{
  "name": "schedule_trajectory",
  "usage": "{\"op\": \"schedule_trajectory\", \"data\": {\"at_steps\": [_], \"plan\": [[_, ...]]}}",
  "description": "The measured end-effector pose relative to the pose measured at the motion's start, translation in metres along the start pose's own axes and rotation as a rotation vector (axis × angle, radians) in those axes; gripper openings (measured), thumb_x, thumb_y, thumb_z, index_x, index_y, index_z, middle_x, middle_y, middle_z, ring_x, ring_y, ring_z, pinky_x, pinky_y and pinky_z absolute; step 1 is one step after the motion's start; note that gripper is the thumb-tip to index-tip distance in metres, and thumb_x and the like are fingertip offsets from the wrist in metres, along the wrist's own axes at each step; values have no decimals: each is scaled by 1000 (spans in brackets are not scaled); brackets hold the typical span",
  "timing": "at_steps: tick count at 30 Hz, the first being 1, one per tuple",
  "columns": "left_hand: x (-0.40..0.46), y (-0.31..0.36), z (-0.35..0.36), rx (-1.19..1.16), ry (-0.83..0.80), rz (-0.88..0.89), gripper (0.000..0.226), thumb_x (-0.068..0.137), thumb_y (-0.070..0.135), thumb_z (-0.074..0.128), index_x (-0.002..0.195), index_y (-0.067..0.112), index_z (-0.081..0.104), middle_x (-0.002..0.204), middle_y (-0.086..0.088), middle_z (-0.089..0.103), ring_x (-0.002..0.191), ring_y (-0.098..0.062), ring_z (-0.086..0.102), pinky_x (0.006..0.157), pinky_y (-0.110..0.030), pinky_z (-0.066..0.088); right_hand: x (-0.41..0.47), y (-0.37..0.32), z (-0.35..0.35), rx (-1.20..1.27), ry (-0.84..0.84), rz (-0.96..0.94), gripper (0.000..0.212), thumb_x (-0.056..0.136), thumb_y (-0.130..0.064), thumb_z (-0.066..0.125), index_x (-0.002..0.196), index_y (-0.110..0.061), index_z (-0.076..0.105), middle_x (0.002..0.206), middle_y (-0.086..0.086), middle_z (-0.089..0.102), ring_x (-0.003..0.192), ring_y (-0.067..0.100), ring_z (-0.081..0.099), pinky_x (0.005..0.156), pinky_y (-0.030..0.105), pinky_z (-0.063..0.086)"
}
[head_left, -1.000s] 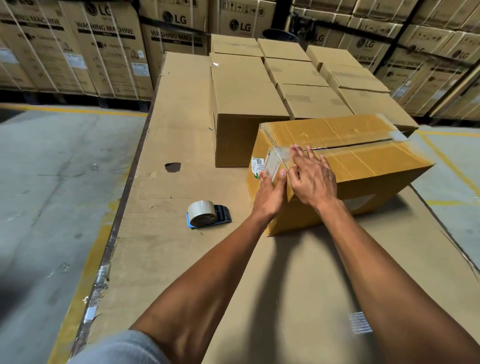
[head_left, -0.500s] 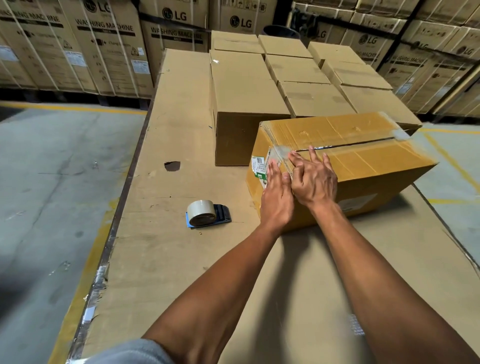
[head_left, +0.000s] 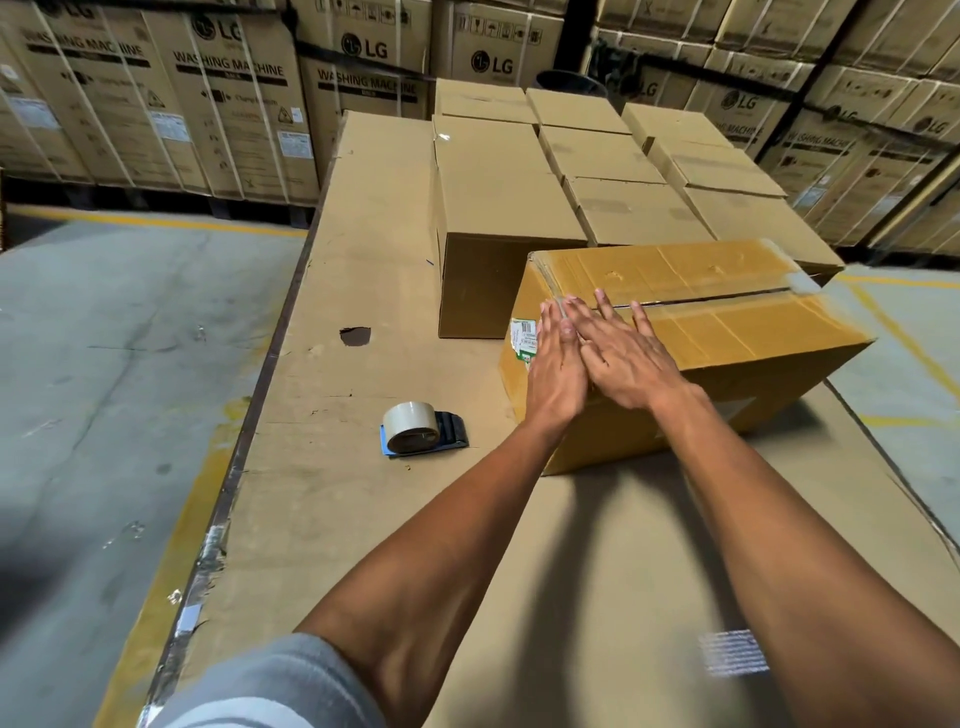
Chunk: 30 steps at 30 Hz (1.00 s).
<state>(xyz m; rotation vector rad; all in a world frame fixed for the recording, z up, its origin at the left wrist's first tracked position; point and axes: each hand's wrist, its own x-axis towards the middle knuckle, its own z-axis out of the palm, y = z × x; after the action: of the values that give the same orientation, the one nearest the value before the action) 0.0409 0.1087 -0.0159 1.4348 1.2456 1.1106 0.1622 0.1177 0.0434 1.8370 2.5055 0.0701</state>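
Note:
A taped yellow-brown carton (head_left: 727, 322) lies on the cardboard-covered table (head_left: 363, 519), with clear tape along its top seam and down its near left end. My left hand (head_left: 556, 369) presses flat with straight fingers on that left end, beside a small printed label (head_left: 522, 338). Over the top edge next to it, my right hand (head_left: 623, 353) lies flat on the tape with fingers spread. A tape dispenser (head_left: 421, 431) with a roll of clear tape rests on the table to the left of the carton.
Several plain closed cartons (head_left: 498, 197) stand in rows behind the taped one. A dark hole (head_left: 356, 335) marks the table cover. The table's left edge (head_left: 223, 519) drops to a concrete floor. Stacked washing machine boxes (head_left: 218, 93) line the back.
My left hand has slid up the carton's end from the lower part to the top corner, fingers straightening. My right hand has flattened and spread over the tape on the top edge.

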Motion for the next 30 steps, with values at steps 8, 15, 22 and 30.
{"op": "schedule_trajectory", "data": {"at_steps": [8, 15, 22, 30], "plan": [[-4, -17, 5, -70, 39, -27, 65, 114, 60, 8, 174, 36, 7, 181, 16, 9, 167, -5, 7, 137, -40, 14, 2, -10, 6, 51, 65, 127, 71, 100, -48, 12, 169, -33, 14, 174, -15, 15, 164, 18, 3, 132, 57, -1], [-16, -32, 7, -30, -38, -165, 64, 117, 50, 7, 175, 24, 1, 183, 5, 3, 169, -13, 3, 136, -35, 6, -2, -17, 10, 49, 119, 262, 77, 95, -48, 15, 167, -23, 26, 173, -7, 25, 164, 23, 12, 133, 54, 2], [-21, -13, 11, -57, 55, 19, 66, 116, 53, 14, 175, 23, 9, 182, 7, 8, 167, -5, 4, 136, -29, 5, -13, -15, 10, 77, 186, 151, 72, 97, -49, 12, 166, -33, 28, 172, -10, 29, 163, 20, 17, 132, 54, 12], [-43, -22, -6, 37, -88, -232, 72, 113, 61, 8, 174, 25, 20, 179, -8, 28, 165, -26, 26, 135, -45, 20, -10, -23, 16, 121, 243, 313, 73, 96, -46, 18, 158, -21, 47, 165, -2, 44, 161, 26, 24, 132, 53, 12]]}}
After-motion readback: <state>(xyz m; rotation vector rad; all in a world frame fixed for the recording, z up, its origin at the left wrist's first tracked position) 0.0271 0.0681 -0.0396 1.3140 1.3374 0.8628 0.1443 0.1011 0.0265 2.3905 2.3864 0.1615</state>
